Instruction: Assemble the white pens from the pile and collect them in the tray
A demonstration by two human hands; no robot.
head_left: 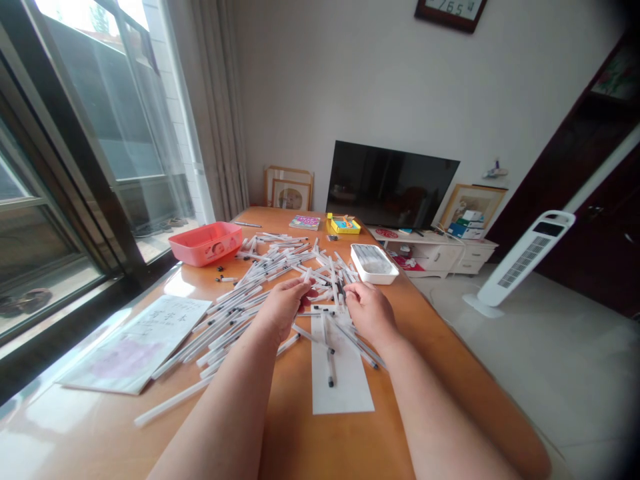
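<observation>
Head view showed the left hand (291, 303) and right hand (370, 310) apart, over and beside loosely heaped white pen barrels (280, 262) on the bench (290, 420). Fingers were curled; whether either gripped a piece could not be told. Good handling seemed to call for lifting single barrels, wrists clear of those crossing the paper sheet (347, 393).

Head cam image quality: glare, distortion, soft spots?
Head view: daylight through the window at left, burnt out at the top; glare on the table. Head view: wide-angle skew, with the tower fan leaning; dark corner upper right. Head view: pen parts look soft; detail at the left hand and right hand is hard to read.
</observation>
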